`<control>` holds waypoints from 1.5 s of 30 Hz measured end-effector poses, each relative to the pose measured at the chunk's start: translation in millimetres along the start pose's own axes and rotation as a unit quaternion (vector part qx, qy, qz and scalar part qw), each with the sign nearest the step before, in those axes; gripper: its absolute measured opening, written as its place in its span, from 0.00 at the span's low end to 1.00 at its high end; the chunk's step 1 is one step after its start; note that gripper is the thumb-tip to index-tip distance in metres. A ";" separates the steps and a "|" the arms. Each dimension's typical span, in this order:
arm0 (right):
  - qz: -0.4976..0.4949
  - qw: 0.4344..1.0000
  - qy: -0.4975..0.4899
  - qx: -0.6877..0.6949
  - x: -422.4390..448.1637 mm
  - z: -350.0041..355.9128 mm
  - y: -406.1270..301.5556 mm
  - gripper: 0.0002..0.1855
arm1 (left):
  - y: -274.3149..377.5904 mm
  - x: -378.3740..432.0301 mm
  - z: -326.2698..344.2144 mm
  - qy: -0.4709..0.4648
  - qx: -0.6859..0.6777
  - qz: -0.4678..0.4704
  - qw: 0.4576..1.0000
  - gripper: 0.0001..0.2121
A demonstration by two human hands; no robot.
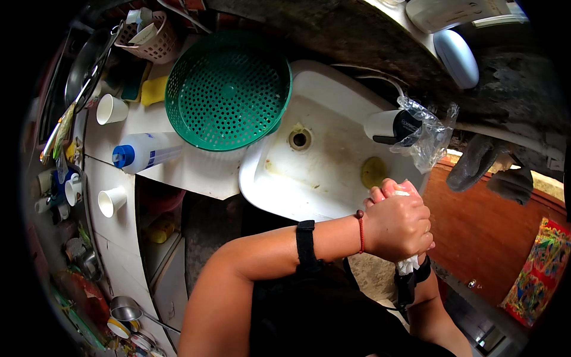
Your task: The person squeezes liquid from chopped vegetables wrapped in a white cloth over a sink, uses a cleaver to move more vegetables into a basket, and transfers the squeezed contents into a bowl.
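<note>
Both hands are pressed together at the sink's near right rim, squeezing a crumpled white cloth [407,266] between them. My left hand [396,226], with a red cord bracelet at the wrist, is wrapped over the top, knuckles up. My right hand [395,189] is mostly hidden beneath it; some of its fingers show at the far side. A bit of the cloth sticks out above the fingers, and a longer end hangs below. Under the hands' far side is the white sink [285,201], with a round yellowish scrubbing pad [374,172] inside near its right wall.
A green perforated basin [228,91] overlaps the sink's left rim. On the left counter are a blue-capped bottle [151,151], white cups [112,201] and a yellow sponge [154,91]. A dark-and-white device in clear plastic [397,127] juts over the sink's right side.
</note>
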State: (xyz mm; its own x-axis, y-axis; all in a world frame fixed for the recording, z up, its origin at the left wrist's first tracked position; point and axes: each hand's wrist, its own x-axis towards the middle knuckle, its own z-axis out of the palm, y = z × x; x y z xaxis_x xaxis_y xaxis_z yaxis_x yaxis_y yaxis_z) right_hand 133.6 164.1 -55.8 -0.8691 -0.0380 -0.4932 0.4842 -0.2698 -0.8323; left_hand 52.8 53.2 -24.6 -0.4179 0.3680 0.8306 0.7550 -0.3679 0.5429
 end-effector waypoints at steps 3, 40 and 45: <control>0.009 1.000 0.016 0.024 -0.3 -5.0 6.3 0.18 | -3.4 -4.5 5.0 0.004 0.001 -0.013 1.000 0.09; 0.016 0.994 -0.042 0.101 9.4 -140.5 92.8 0.18 | -9.7 -28.0 132.4 0.063 0.232 -0.128 0.962 0.11; 0.014 0.994 -0.062 0.094 21.5 -146.5 94.0 0.19 | -0.3 -23.0 139.5 0.064 0.252 -0.146 0.955 0.07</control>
State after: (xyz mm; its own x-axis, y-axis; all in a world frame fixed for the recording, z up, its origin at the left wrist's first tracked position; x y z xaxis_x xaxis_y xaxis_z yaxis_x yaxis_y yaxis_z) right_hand 175.3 278.9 -181.7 -0.8674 -0.1628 -0.4702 0.4902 -0.4423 -0.7511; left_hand 132.7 164.0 -61.2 -0.6816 0.2729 0.6790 0.7307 0.2031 0.6518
